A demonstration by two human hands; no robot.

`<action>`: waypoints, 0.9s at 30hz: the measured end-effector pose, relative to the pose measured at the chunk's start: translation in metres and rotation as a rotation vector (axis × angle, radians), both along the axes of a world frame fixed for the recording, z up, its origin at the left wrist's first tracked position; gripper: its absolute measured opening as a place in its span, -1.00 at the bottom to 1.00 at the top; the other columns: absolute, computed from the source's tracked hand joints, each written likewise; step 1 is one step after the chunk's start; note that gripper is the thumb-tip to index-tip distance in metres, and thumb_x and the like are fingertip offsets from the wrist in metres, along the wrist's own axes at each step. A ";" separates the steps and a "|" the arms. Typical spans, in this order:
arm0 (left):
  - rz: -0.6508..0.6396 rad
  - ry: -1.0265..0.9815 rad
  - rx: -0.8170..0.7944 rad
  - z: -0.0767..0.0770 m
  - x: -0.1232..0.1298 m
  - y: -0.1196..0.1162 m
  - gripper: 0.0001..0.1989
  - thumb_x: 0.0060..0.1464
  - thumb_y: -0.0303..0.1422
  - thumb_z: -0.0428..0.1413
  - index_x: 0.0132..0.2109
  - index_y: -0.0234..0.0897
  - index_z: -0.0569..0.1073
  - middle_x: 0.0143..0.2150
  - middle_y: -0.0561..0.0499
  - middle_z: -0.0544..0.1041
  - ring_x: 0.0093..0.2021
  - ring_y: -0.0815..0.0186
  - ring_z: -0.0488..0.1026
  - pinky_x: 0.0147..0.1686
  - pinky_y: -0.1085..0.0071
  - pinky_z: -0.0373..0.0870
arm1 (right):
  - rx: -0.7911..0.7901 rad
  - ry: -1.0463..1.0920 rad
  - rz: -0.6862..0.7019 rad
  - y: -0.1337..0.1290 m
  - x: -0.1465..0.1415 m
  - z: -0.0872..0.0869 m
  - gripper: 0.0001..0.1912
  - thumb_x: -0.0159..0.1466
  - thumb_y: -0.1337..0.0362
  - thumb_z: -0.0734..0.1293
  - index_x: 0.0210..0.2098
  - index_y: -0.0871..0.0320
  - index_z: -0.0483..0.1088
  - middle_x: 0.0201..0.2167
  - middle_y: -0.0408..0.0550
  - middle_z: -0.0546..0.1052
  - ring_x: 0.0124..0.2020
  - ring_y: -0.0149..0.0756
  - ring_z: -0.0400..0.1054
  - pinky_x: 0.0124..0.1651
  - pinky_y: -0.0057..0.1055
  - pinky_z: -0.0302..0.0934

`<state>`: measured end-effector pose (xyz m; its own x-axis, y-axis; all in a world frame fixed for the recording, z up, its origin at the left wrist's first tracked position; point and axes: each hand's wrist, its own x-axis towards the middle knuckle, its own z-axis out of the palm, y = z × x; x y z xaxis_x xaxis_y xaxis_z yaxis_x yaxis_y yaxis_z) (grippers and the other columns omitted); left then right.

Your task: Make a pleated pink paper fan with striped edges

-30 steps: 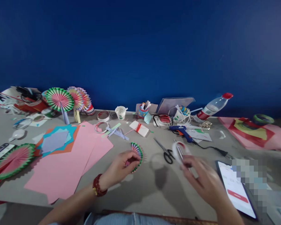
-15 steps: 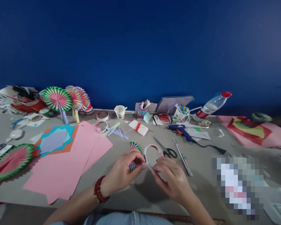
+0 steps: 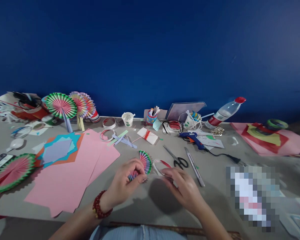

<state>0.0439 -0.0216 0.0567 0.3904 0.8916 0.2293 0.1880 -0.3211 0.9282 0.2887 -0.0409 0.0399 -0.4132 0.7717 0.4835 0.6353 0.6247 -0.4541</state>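
Observation:
My right hand (image 3: 183, 187) grips a roll of white double-sided tape (image 3: 158, 164), its ring tilted up from the table. A pale strip of tape runs from the roll toward my left hand (image 3: 127, 181), whose thumb and fingers are pinched around its end. Behind the left fingers lies a small pleated paper fan (image 3: 146, 161) with green edges and pink and purple folds, partly hidden by that hand. Black-handled scissors (image 3: 181, 162) and a utility knife (image 3: 195, 167) lie beyond and to the right of my right hand.
Pink paper sheets (image 3: 72, 176) spread to the left under coloured squares. Finished paper fans (image 3: 61, 106) stand at the back. A blue glue gun (image 3: 193, 138), a paper cup (image 3: 128, 119) and a tilted plastic bottle (image 3: 223, 115) are along the wall side.
My left hand has moved left and slightly down, away from the roll, so a longer strip of tape stretches between the hands. More of the pleated fan shows.

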 end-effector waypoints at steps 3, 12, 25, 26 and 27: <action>0.001 0.016 0.082 0.001 -0.004 -0.007 -0.91 0.24 -0.41 0.08 -0.27 -0.24 0.43 -0.29 -0.05 0.46 -0.19 0.23 0.43 -0.14 0.34 0.36 | 0.035 0.006 -0.039 0.000 -0.001 -0.003 -0.85 0.40 0.32 0.23 -0.06 0.09 0.35 -0.31 -0.01 0.62 -0.30 -0.23 0.53 -0.22 -0.38 0.37; 0.262 -0.020 -0.107 -0.036 -0.019 0.009 -0.66 0.31 -0.30 0.00 0.19 -0.18 0.21 -0.05 -0.11 0.43 -0.16 0.24 0.45 -0.13 0.30 0.41 | 0.094 -0.049 -0.124 0.005 0.017 0.005 -0.88 0.38 0.36 0.20 -0.22 0.08 0.37 -0.39 -0.07 0.59 -0.42 -0.30 0.48 -0.32 -0.41 0.30; 0.031 0.853 0.110 -0.056 -0.004 0.046 -0.87 0.10 -0.46 0.06 -0.18 -0.27 0.45 -0.13 -0.14 0.46 -0.10 0.10 0.41 -0.09 0.24 0.30 | 0.124 -0.102 -0.057 0.000 0.027 0.004 -0.83 0.35 0.43 0.20 -0.18 0.08 0.37 -0.34 -0.05 0.61 -0.31 -0.28 0.52 -0.21 -0.39 0.36; 0.030 0.872 0.107 -0.055 -0.003 0.047 -0.88 0.09 -0.46 0.06 -0.20 -0.27 0.44 -0.15 -0.13 0.46 -0.11 0.12 0.41 -0.11 0.25 0.29 | 0.124 -0.099 -0.058 0.000 0.027 0.003 -0.83 0.35 0.43 0.20 -0.18 0.08 0.37 -0.34 -0.05 0.61 -0.31 -0.28 0.52 -0.21 -0.39 0.36; 0.032 0.883 0.101 -0.054 -0.002 0.047 -0.90 0.09 -0.47 0.05 -0.23 -0.26 0.43 -0.17 -0.12 0.45 -0.13 0.13 0.41 -0.13 0.27 0.29 | 0.125 -0.096 -0.058 0.000 0.028 0.003 -0.83 0.36 0.43 0.20 -0.17 0.08 0.37 -0.33 -0.05 0.60 -0.31 -0.28 0.52 -0.21 -0.39 0.36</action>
<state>0.0415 0.0249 0.0030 0.4376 0.8968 -0.0654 0.8320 -0.3763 0.4076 0.3170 -0.0411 0.0424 -0.4189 0.7320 0.5373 0.7086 0.6336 -0.3107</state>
